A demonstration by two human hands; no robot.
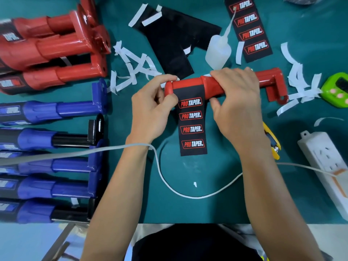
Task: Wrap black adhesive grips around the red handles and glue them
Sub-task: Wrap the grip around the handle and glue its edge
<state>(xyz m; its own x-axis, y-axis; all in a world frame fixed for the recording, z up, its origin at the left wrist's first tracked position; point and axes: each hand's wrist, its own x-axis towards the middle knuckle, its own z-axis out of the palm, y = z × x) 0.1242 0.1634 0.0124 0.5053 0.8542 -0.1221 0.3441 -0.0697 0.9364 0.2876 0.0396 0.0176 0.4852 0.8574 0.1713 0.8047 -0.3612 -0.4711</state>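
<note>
– Now, where do we place the red handle [188,86] in this figure?

– We place it over the middle of the green mat [226,194], held between both hands. Its long axis runs left to right across the view. The capped end sits in the left hand [150,112], and the bracket end [276,87] points right, beyond the right hand [237,98].

– How do we describe the two grips?

– The left hand curls round the capped end, its thumb against the upper left corner of the black adhesive grip [192,127]. The right hand curls over the thicker collar, its thumb tucked beneath, just beside the strip's right edge. Both hands hold the handle.

– Which relation governs the coming move?

– The strip's. Its top edge lies on the handle between the two hands. Its long axis crosses the handle at a right angle, and its free end points toward us, down on the mat. We judge that wrapping calls for turning the handle about its own axis so the strip winds on squarely. The left thumb is nearest the attached edge.

– And the glue?

– The glue bottle [218,51] lies just beyond the handle, nearer the right hand, with its nozzle pointing away from us.
</note>
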